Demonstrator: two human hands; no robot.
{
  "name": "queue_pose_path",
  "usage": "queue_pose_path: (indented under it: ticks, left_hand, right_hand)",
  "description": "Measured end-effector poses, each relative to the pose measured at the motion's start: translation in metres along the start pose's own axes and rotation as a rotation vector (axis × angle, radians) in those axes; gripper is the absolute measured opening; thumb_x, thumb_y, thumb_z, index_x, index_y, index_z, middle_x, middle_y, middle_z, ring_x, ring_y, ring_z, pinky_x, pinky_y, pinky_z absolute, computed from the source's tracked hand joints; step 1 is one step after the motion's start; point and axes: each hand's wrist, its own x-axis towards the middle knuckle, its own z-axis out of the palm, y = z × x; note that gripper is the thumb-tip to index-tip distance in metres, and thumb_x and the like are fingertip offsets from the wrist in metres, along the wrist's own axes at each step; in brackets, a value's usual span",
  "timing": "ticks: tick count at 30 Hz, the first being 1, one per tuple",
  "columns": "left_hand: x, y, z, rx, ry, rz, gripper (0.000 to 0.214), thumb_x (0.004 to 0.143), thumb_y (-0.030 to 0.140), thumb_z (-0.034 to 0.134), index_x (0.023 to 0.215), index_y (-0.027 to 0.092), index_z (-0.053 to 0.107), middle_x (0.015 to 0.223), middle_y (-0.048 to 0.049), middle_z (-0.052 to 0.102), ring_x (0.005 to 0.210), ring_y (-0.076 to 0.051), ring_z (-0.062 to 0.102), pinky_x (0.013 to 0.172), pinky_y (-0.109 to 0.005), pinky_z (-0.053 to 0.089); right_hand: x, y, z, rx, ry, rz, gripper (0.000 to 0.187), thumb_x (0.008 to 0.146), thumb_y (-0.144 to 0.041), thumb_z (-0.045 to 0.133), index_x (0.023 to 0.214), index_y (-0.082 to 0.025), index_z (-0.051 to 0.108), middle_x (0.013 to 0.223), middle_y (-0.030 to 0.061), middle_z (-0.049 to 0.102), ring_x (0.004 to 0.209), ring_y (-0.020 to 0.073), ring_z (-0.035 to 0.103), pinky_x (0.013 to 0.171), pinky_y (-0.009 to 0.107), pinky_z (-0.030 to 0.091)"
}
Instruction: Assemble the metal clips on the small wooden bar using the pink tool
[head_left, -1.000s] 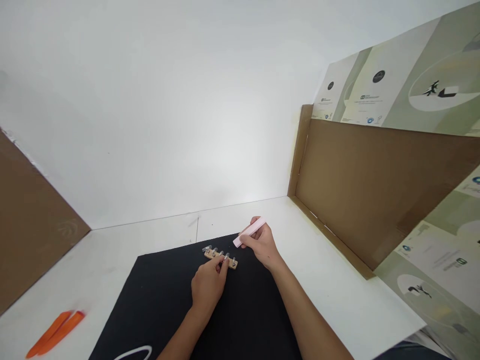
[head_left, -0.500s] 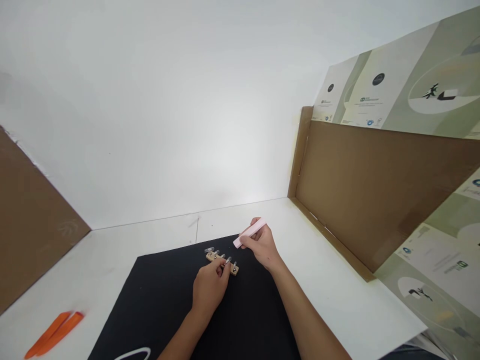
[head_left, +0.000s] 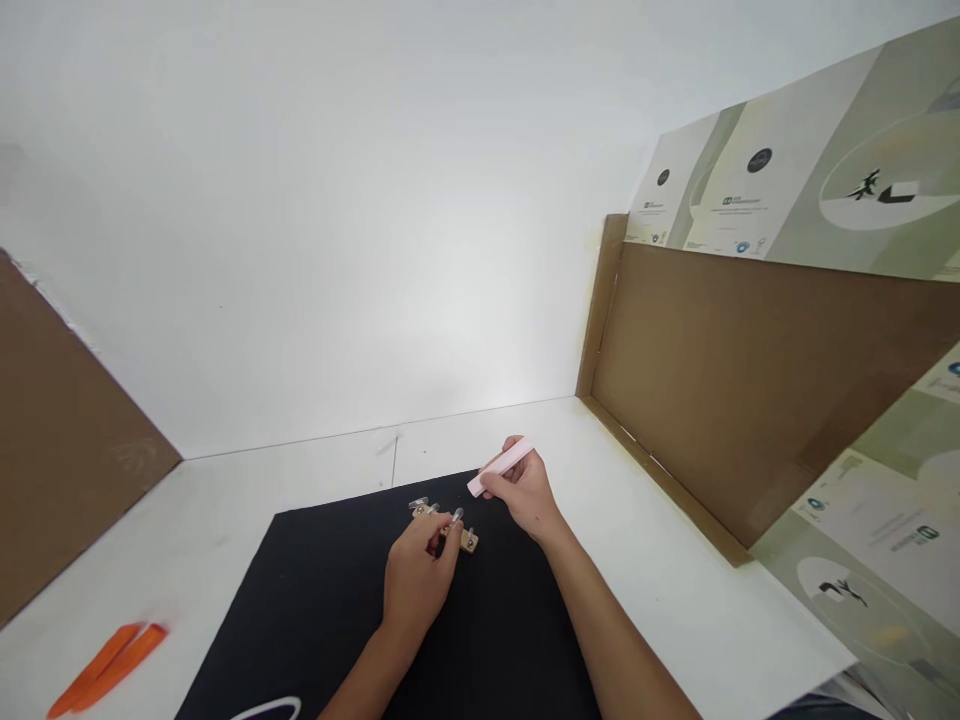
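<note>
My left hand [head_left: 418, 578] rests its fingers on a small wooden strip [head_left: 468, 541] lying on a black mat [head_left: 300, 610]. The hand hides the strip's middle. Several clear, nail-like tips [head_left: 457, 514] stand along the strip on small metal fittings. My right hand [head_left: 523, 493] hovers just to the right, above the mat, holding a pale pink flat stick [head_left: 502, 467] between fingers and thumb. The stick touches neither the strip nor the tips.
Two orange plastic strips [head_left: 105, 667] lie on the white table [head_left: 225, 510] at the lower left. A white loop [head_left: 270, 710] shows at the mat's near edge. Cardboard panels [head_left: 712, 390] stand at both sides, with printed sheets [head_left: 825, 170] on the right.
My left hand has moved further over the wooden strip and now covers more of it. The right hand and pink stick have barely moved.
</note>
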Motion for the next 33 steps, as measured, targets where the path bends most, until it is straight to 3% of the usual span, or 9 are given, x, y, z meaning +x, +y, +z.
queue_pose_path:
  ticks: [5, 11, 17, 24, 26, 31, 33]
  left_hand:
    - [0.002, 0.002, -0.004, -0.104, 0.064, 0.043, 0.021, 0.091, 0.036, 0.051, 0.086, 0.021, 0.065, 0.079, -0.0017, 0.061, 0.062, -0.014, 0.052, 0.058, -0.025, 0.042]
    - [0.001, 0.0, -0.003, -0.178, 0.042, -0.079, 0.022, 0.09, 0.039, 0.054, 0.094, 0.022, 0.067, 0.071, 0.0015, 0.067, 0.057, -0.013, 0.056, 0.055, -0.023, 0.044]
    - [0.001, 0.004, -0.005, -0.196, 0.068, -0.058, 0.021, 0.089, 0.037, 0.055, 0.09, 0.021, 0.067, 0.066, 0.0021, 0.063, 0.058, -0.012, 0.056, 0.055, -0.022, 0.043]
    - [0.002, 0.007, -0.007, -0.238, 0.059, -0.043, 0.019, 0.09, 0.035, 0.053, 0.09, 0.021, 0.065, 0.072, 0.0006, 0.064, 0.063, -0.013, 0.058, 0.059, -0.023, 0.045]
    - [0.002, 0.008, -0.009, -0.267, 0.0, -0.041, 0.019, 0.091, 0.034, 0.051, 0.089, 0.02, 0.064, 0.072, 0.0005, 0.065, 0.062, -0.013, 0.059, 0.059, -0.022, 0.044]
    - [0.002, 0.012, -0.019, -0.222, -0.38, 0.084, 0.016, 0.09, 0.029, 0.051, 0.081, 0.021, 0.062, 0.072, 0.0008, 0.064, 0.065, -0.013, 0.057, 0.062, -0.023, 0.043]
    - [0.003, 0.013, -0.022, -0.195, -0.448, 0.117, 0.015, 0.089, 0.027, 0.051, 0.079, 0.02, 0.06, 0.074, 0.0008, 0.064, 0.068, -0.014, 0.057, 0.066, -0.024, 0.043]
  right_hand:
    - [0.0, 0.0, 0.001, -0.002, -0.009, 0.001, 0.04, 0.069, -0.01, 0.067, 0.094, -0.024, 0.039, 0.066, -0.0085, 0.062, 0.057, 0.0128, 0.062, 0.052, 0.022, 0.049]
    - [-0.001, -0.001, 0.004, 0.003, -0.01, 0.023, 0.042, 0.068, -0.011, 0.069, 0.094, -0.024, 0.039, 0.069, -0.0066, 0.065, 0.058, 0.0133, 0.063, 0.051, 0.022, 0.051]
    - [-0.006, -0.005, 0.007, 0.041, -0.099, 0.013, 0.042, 0.069, -0.011, 0.07, 0.093, -0.024, 0.038, 0.072, -0.0043, 0.069, 0.056, 0.0124, 0.062, 0.052, 0.023, 0.051]
    - [-0.008, -0.009, 0.011, 0.055, -0.11, 0.04, 0.046, 0.067, -0.016, 0.075, 0.093, -0.024, 0.039, 0.073, -0.0043, 0.069, 0.058, 0.0135, 0.063, 0.052, 0.024, 0.052]
    - [-0.007, -0.009, 0.011, 0.061, -0.107, 0.033, 0.046, 0.066, -0.017, 0.076, 0.093, -0.025, 0.039, 0.073, -0.0044, 0.068, 0.057, 0.0135, 0.063, 0.051, 0.024, 0.052]
    - [-0.006, -0.007, 0.008, 0.066, -0.087, 0.009, 0.046, 0.067, -0.018, 0.076, 0.094, -0.024, 0.039, 0.073, -0.0035, 0.069, 0.058, 0.0133, 0.063, 0.05, 0.022, 0.05]
    - [-0.006, -0.008, 0.008, 0.066, -0.083, 0.007, 0.046, 0.068, -0.019, 0.076, 0.094, -0.024, 0.039, 0.073, -0.0032, 0.069, 0.059, 0.0135, 0.063, 0.05, 0.022, 0.05]
